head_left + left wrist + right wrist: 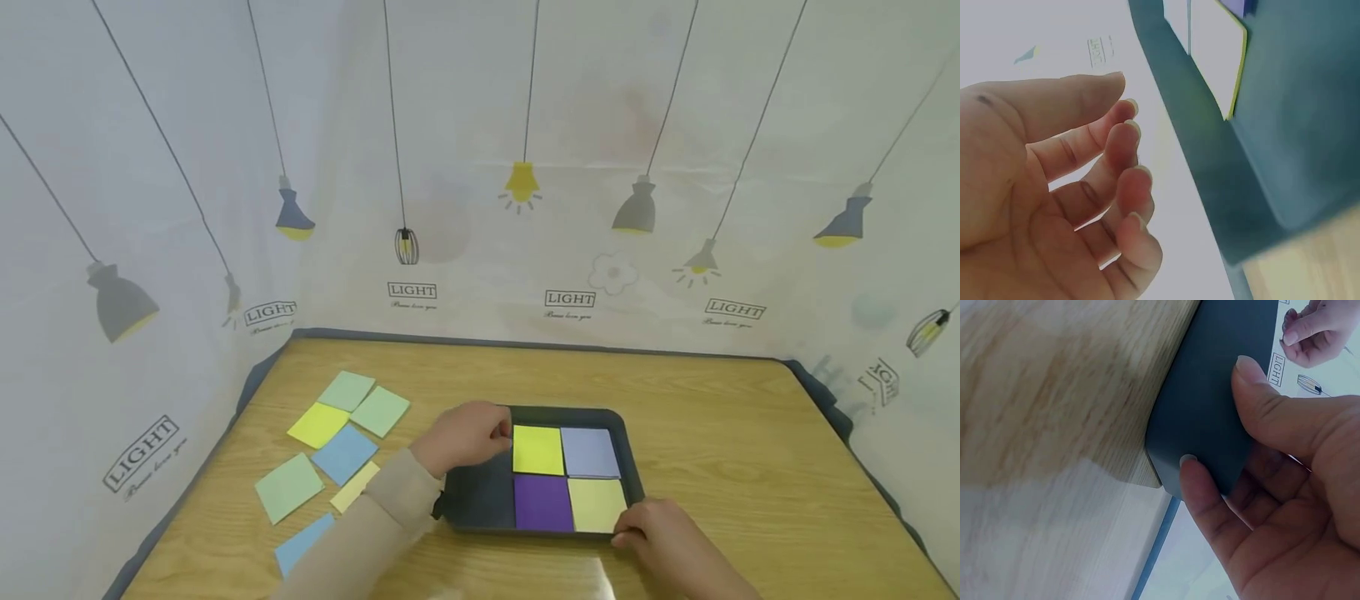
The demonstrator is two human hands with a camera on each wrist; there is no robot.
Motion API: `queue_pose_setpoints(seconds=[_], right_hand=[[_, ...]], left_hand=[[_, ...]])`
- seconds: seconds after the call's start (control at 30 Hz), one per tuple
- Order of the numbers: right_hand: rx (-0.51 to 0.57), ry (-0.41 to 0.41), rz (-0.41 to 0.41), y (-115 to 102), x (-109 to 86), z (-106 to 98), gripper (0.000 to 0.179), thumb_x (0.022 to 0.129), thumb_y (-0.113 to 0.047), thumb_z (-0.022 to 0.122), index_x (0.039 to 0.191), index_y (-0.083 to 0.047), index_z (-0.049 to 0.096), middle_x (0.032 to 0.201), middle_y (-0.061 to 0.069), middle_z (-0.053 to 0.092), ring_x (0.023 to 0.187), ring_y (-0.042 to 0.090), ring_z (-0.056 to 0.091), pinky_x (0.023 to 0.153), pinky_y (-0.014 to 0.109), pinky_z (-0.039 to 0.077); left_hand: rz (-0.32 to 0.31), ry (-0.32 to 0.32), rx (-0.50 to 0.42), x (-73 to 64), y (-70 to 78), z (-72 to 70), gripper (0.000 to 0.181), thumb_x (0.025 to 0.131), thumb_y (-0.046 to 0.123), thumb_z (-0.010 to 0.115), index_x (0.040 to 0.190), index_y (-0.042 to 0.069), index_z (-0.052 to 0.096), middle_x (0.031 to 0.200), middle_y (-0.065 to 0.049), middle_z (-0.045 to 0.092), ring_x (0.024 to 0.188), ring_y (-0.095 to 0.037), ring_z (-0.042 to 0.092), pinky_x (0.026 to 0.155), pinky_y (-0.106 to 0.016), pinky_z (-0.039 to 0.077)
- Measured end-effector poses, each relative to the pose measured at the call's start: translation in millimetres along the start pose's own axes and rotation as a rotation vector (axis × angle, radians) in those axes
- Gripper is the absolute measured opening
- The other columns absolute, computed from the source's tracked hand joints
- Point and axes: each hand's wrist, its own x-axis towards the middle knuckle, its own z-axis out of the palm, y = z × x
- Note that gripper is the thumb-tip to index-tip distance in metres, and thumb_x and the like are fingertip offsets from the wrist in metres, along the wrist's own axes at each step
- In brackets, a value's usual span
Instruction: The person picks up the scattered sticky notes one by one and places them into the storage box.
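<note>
A dark rectangular tray lies on the wooden table. Its right side holds a bright yellow sticky-note pad, a lavender one, a purple one and a pale yellow one. My left hand hovers over the tray's far left part, beside the bright yellow pad. The left wrist view shows its fingers loosely bent with nothing between them. At the near right corner, my right hand grips the tray; in the right wrist view its thumb and a finger hold the corner.
Left of the tray lie several square pads: green, blue, yellow and pale yellow. My left sleeve crosses in front of some. A light curtain printed with lamps surrounds the table's far edge and sides.
</note>
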Motion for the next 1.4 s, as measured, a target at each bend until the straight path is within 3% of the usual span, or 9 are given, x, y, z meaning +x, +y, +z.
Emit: queue_pose_setpoints(seconds=[0.3,0.57,0.8,1.1,1.4], right_hand=[[0.02,-0.021,0.005,2,1.0,2,0.005,0.087,-0.019,0.077,0.082,-0.017,0.077,0.078,-0.015,0.07,0.071,-0.005,0.055,0.064,0.024,0.051],[0.003,0.013,-0.018,3,3.0,3,0.005,0.085,-0.02,0.079,0.081,-0.018,0.077,0.076,-0.016,0.069,0.07,-0.005,0.053,0.062,0.024,0.049],[-0.004,0.027,-0.046,5,1.0,3,0.005,0.084,-0.019,0.079,0.08,-0.018,0.077,0.076,-0.015,0.069,0.07,-0.005,0.054,0.062,0.024,0.049],[-0.005,0.017,-0.051,4,0.9,2,0.005,0.085,-0.018,0.078,0.08,-0.017,0.077,0.076,-0.015,0.07,0.07,-0.003,0.057,0.063,0.025,0.051],[0.024,-0.048,0.031,2,2.9,-1,0.004,0.087,-0.019,0.077,0.083,-0.017,0.077,0.079,-0.014,0.072,0.072,-0.002,0.058,0.066,0.025,0.052]], left_hand=[[-0.033,0.027,-0.053,-15.7,-26.3,-14.9,0.009,0.096,0.025,0.071,0.096,0.018,0.065,0.088,0.006,0.065,0.071,-0.009,0.057,0.065,-0.029,0.049],[-0.049,0.036,-0.078,-33.0,-48.9,-15.1,0.014,0.091,0.019,0.076,0.098,0.012,0.066,0.086,0.002,0.063,0.076,-0.014,0.057,0.069,-0.035,0.049],[-0.121,0.04,-0.083,-47.7,-69.9,-13.3,0.013,0.091,0.018,0.076,0.097,0.015,0.064,0.082,0.003,0.059,0.072,-0.014,0.054,0.065,-0.035,0.046],[-0.221,0.11,-0.007,-58.9,-104.8,-12.8,0.013,0.089,0.013,0.076,0.096,0.012,0.065,0.083,-0.001,0.058,0.074,-0.016,0.052,0.066,-0.034,0.045],[-0.295,0.19,0.014,-67.9,-136.2,-12.7,0.013,0.089,0.016,0.076,0.095,0.01,0.067,0.087,-0.004,0.061,0.079,-0.021,0.055,0.069,-0.039,0.048]])
